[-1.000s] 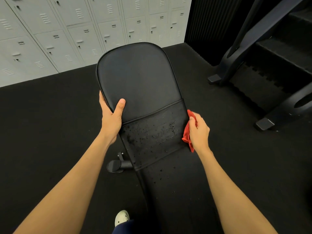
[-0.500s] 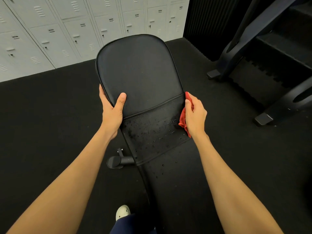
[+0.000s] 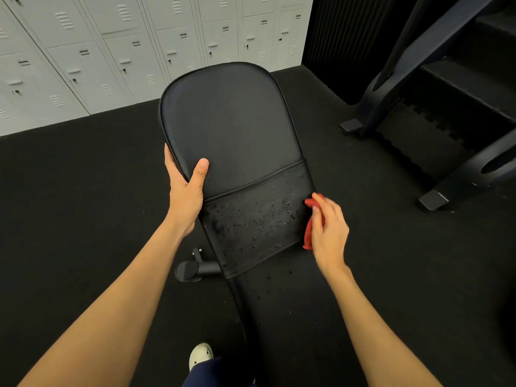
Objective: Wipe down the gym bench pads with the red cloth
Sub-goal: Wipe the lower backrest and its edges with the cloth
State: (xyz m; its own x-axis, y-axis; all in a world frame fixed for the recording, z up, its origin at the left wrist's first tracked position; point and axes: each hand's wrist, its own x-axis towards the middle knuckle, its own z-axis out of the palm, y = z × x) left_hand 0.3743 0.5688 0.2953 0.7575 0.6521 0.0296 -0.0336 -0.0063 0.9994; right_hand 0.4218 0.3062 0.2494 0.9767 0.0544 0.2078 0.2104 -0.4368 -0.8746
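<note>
The right hand (image 3: 329, 233) has its fingers curled round the cloth (image 3: 308, 234), bunched small at the right edge of the bench (image 3: 231, 121), just beside the wet drops (image 3: 251, 222). The cloth might slide off that edge or only smear the drops. Farther up, the left hand (image 3: 185, 188) grips the left edge, thumb on top; if it lets go, the bench might wobble.

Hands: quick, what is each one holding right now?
The left hand grips the edge of the bench pad.
The right hand holds the red cloth at the pad's side.
</note>
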